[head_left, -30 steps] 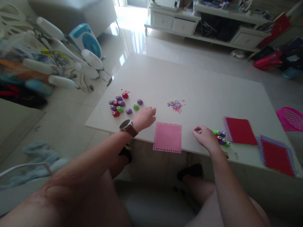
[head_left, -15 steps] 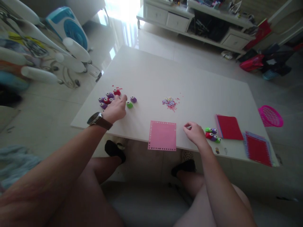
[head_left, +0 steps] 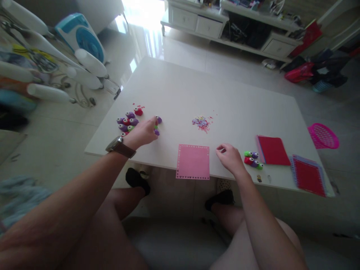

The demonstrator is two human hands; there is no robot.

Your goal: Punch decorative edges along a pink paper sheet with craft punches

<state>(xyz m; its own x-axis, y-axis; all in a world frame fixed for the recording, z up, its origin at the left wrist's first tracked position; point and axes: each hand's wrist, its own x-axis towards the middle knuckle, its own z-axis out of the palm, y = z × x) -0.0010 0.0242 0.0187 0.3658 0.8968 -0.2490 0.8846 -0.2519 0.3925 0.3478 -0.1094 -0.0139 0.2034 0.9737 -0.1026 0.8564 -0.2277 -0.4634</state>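
Left hand [head_left: 142,133] — laid on the cluster of small punches [head_left: 128,120] near the worktop's [head_left: 225,93] left edge, fingers curled round a purple punch [head_left: 156,132] at the cluster's right fringe; whether the grip has closed on it cannot be told. Right hand [head_left: 231,157] — near the front edge, thumb and forefinger pinched, nothing visible between them. Pink paper square [head_left: 192,161] — between the hands, nearer the right.

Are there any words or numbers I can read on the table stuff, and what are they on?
None can be read.
Pink paper square: only a punched border, no words.
Small punches by the left hand: no labels visible.
Wristwatch: face too small to read.
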